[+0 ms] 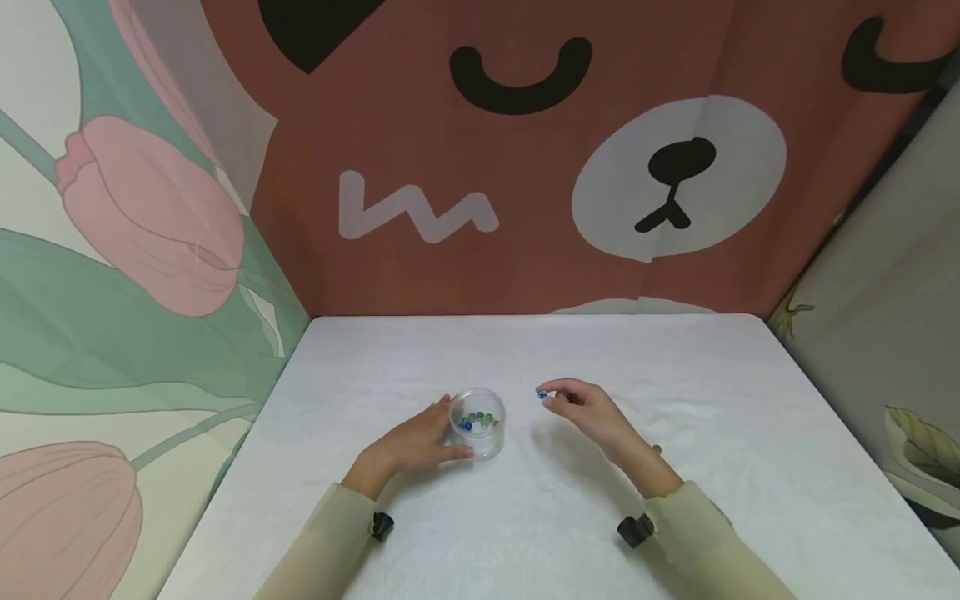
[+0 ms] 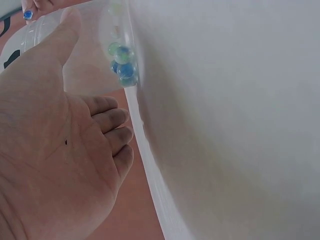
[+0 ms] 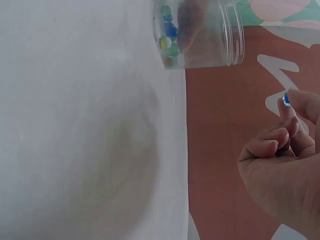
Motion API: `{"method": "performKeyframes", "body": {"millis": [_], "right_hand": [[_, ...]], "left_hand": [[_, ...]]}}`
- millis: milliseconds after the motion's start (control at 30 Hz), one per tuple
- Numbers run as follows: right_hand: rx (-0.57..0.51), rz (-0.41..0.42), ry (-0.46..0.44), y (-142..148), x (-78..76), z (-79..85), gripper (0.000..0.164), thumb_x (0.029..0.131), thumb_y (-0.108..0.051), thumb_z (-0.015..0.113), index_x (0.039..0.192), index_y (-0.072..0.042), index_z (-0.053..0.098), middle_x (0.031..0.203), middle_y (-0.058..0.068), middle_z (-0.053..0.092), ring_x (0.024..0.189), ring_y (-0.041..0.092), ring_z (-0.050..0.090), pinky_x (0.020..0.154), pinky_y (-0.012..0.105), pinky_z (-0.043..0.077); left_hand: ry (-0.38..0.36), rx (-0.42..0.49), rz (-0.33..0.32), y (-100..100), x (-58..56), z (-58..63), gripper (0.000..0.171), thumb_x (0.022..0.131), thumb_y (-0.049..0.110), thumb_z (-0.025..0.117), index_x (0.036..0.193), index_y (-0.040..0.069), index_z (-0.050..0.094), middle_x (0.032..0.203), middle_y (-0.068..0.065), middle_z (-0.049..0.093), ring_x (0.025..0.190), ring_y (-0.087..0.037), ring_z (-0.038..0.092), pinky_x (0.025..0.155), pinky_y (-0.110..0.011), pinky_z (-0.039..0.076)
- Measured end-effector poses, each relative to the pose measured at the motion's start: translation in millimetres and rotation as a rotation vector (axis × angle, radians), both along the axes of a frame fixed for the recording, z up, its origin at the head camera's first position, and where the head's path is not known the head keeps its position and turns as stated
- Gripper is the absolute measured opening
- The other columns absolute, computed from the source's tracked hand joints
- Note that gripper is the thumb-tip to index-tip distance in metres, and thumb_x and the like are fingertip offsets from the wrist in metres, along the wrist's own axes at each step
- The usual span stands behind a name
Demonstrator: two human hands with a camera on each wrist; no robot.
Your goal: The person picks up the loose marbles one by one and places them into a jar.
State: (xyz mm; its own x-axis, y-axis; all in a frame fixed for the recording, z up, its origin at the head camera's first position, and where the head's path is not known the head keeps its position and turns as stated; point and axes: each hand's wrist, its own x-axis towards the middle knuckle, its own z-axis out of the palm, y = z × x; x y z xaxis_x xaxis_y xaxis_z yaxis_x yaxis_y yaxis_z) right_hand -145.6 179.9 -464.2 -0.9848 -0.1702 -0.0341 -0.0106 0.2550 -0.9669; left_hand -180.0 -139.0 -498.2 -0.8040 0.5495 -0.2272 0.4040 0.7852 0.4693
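Note:
A clear round jar (image 1: 491, 446) stands upright on the white table with several green and blue marbles (image 1: 477, 421) at its bottom. My left hand (image 1: 414, 443) holds the jar from its left side, thumb at the near wall and fingers toward the far side. To the right of the jar and above the table, my right hand (image 1: 596, 417) pinches one blue-and-white marble (image 3: 286, 99) between thumb and index finger. The other fingers of that hand are curled in the right wrist view. The jar's threaded mouth shows no lid.
A white cloth covers the table (image 1: 690, 417). Behind its far edge hangs a brown curtain (image 1: 420, 275) with a bear's face, and a floral curtain (image 1: 150, 333) hangs along the left. A pale curtain (image 1: 885, 317) is on the right.

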Motion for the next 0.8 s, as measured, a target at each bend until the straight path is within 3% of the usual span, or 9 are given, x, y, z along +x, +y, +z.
{"method": "performKeyframes", "body": {"millis": [467, 800], "right_hand": [[-0.016, 0.057, -0.012, -28.7, -6.1, -7.1, 0.033, 0.098, -0.024, 0.07, 0.125, -0.005, 0.07, 0.085, 0.001, 0.056, 0.081, 0.018, 0.049, 0.072, 0.033, 0.046], [-0.037, 0.086, 0.02, -46.2, -9.5, -4.7, 0.027, 0.095, -0.025, 0.073, 0.118, -0.011, 0.074, 0.081, 0.001, 0.05, 0.078, 0.017, 0.045, 0.066, 0.025, 0.04]], "left_hand": [[-0.006, 0.017, -0.004, 0.1, 2.7, 0.0, 0.105, 0.089, 0.069, 0.061, 0.163, 0.009, 0.017, 0.168, -0.017, 0.013, 0.156, -0.032, 0.014, 0.124, -0.05, 0.02], [0.001, 0.025, 0.005, 1.4, 0.7, 2.7, 0.101, 0.089, 0.068, 0.062, 0.163, 0.014, 0.019, 0.168, -0.015, 0.015, 0.156, -0.031, 0.014, 0.123, -0.052, 0.021]]}}
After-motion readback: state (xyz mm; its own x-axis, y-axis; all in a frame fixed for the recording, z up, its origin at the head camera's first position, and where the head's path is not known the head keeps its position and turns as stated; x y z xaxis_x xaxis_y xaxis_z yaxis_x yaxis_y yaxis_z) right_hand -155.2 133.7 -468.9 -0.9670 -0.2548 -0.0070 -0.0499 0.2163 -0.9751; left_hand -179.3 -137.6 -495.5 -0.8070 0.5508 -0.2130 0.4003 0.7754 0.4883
